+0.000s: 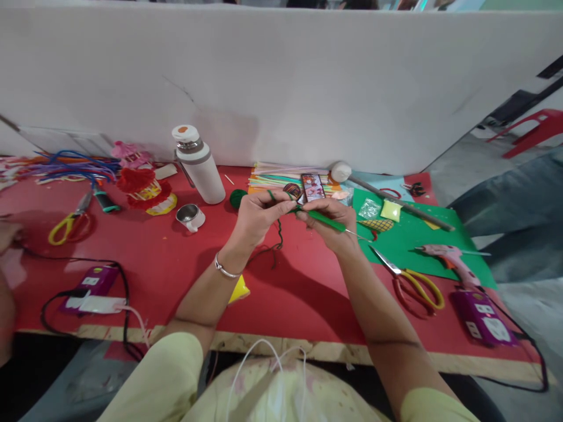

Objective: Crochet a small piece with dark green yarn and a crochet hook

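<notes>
Over the middle of the red table, my left hand pinches dark green yarn, a strand of which passes over its fingers and trails down to the tabletop. Close beside it, my right hand is closed around a crochet hook with a green handle; its thin metal end sticks out to the right. The small piece of yarn work between my fingertips is mostly hidden. A green yarn ball lies behind my left hand. Just beyond both hands, a phone with a lit screen and a multicoloured yarn ball are visible.
At left are a white flask, a metal cup, scissors and a purple power box. At right lie other scissors, a pink glue gun and another purple box. Another person's hand rests at far left.
</notes>
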Demonstrator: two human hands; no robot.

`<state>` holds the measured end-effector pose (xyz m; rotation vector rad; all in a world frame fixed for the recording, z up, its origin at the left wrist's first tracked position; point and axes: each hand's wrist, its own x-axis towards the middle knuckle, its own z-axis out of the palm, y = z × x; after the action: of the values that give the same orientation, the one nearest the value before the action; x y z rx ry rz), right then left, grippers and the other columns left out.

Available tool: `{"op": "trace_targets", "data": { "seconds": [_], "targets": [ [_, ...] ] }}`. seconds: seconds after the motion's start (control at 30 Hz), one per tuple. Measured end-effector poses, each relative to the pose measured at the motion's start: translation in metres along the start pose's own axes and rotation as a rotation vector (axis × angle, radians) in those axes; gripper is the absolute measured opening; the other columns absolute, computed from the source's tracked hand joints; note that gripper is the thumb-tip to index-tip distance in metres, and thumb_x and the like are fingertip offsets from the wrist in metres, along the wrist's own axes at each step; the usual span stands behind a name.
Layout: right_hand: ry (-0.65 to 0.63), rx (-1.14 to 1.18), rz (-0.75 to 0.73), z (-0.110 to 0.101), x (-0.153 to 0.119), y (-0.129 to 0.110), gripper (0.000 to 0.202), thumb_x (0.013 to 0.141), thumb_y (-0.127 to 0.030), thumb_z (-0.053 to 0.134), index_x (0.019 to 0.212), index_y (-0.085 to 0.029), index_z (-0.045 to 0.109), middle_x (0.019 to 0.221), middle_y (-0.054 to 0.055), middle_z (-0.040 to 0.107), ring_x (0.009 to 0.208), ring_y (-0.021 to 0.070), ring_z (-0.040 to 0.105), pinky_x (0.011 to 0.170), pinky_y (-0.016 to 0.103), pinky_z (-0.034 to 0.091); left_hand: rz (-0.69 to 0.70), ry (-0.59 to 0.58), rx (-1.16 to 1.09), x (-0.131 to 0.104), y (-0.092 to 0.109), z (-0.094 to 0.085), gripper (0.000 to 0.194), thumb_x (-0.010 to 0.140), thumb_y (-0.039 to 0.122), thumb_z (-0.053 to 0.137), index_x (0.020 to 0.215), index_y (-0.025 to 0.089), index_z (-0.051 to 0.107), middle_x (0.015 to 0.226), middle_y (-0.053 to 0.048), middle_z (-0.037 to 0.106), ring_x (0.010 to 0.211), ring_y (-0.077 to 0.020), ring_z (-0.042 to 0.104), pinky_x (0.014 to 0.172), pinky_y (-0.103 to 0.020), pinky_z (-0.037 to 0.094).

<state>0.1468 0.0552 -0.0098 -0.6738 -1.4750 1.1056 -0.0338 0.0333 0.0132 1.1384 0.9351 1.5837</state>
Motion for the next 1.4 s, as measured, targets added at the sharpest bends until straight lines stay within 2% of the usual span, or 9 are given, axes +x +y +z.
{"op": "trace_targets", "data": {
  "seconds": [0.13,0.2,0.33,0.5,0.73,0.93,1.1,1.2,1.4],
  "targets": [
    [-0.067,0.043,0.058,-0.004,0.003,0.003,0.026,0.073,-0.036,0.095,0.091,-0.024,0.080,0.075,-0.002,0.076,0.055,0.0093,0.062,0.048,0.022,0.051,-0.084,0.028,-0.062,0.000,0.000,0.000,0.032,0.058,0.036,0.100,0.071,0.017,0.078,0.064,0.001,0.067,0.049,-0.0044,0.046,0.042,-0.021,0.031],
    [-0.090,0.065,0.081,-0.005,0.003,0.001,0.028,0.076,-0.035,0.093,0.098,-0.024,0.079,0.080,-0.002,0.077,0.060,0.0103,0.067,0.050,0.021,0.054,-0.112,0.031,-0.069,0.001,0.001,-0.001,0.031,0.057,0.035,0.100,0.071,0.016,0.078,0.062,0.001,0.066,0.045,-0.0026,0.040,0.040,-0.021,0.025],
    [-0.125,0.156,0.139,-0.003,0.002,-0.007,0.036,0.073,-0.032,0.095,0.100,-0.025,0.073,0.097,0.000,0.080,0.066,0.0127,0.074,0.050,0.021,0.057,-0.076,0.019,-0.061,0.000,0.004,0.000,0.031,0.057,0.035,0.100,0.069,0.017,0.079,0.065,0.000,0.068,0.053,-0.0058,0.051,0.047,-0.021,0.037],
    [-0.076,0.144,0.157,-0.002,0.003,-0.010,0.041,0.066,-0.033,0.099,0.090,-0.023,0.067,0.077,-0.003,0.076,0.061,0.0126,0.073,0.049,0.020,0.057,-0.088,0.012,-0.073,-0.001,0.006,0.003,0.034,0.053,0.036,0.102,0.067,0.017,0.078,0.062,0.000,0.067,0.062,-0.0106,0.061,0.056,-0.023,0.048],
    [-0.115,0.095,0.133,-0.009,0.001,-0.009,0.032,0.076,-0.035,0.093,0.091,-0.023,0.067,0.080,-0.002,0.075,0.067,0.0147,0.076,0.055,0.022,0.057,-0.110,0.000,-0.093,0.001,0.006,0.001,0.035,0.051,0.036,0.103,0.066,0.016,0.078,0.062,0.000,0.066,0.059,-0.0087,0.058,0.052,-0.022,0.044],
    [-0.159,0.017,0.118,-0.013,0.000,-0.015,0.028,0.083,-0.046,0.087,0.085,-0.020,0.075,0.071,0.000,0.072,0.058,0.0110,0.064,0.055,0.024,0.056,-0.150,-0.028,-0.068,-0.001,0.005,0.001,0.034,0.054,0.036,0.102,0.069,0.016,0.079,0.059,0.000,0.064,0.050,-0.0049,0.047,0.043,-0.020,0.029],
    [-0.038,-0.034,0.021,-0.011,0.000,-0.014,0.030,0.088,-0.053,0.080,0.099,-0.026,0.082,0.085,0.002,0.078,0.072,0.0153,0.071,0.055,0.025,0.060,-0.151,-0.019,-0.064,-0.001,0.005,0.001,0.037,0.052,0.039,0.102,0.068,0.016,0.078,0.060,0.000,0.066,0.051,-0.0059,0.049,0.044,-0.021,0.031],
    [-0.036,-0.075,-0.030,-0.011,0.000,-0.012,0.020,0.088,-0.046,0.082,0.097,-0.028,0.084,0.080,-0.001,0.078,0.062,0.0125,0.068,0.053,0.025,0.061,-0.153,-0.005,-0.061,-0.001,0.005,0.000,0.036,0.053,0.038,0.102,0.069,0.016,0.079,0.061,-0.001,0.067,0.048,-0.0047,0.046,0.042,-0.021,0.027],
    [-0.041,-0.097,-0.097,-0.008,-0.001,-0.014,0.017,0.087,-0.035,0.084,0.104,-0.033,0.085,0.093,-0.001,0.082,0.061,0.0108,0.069,0.056,0.026,0.061,-0.085,-0.033,-0.076,-0.001,0.003,0.001,0.031,0.057,0.036,0.101,0.071,0.017,0.080,0.068,-0.002,0.071,0.062,-0.0098,0.061,0.053,-0.022,0.045]
  ]
}}
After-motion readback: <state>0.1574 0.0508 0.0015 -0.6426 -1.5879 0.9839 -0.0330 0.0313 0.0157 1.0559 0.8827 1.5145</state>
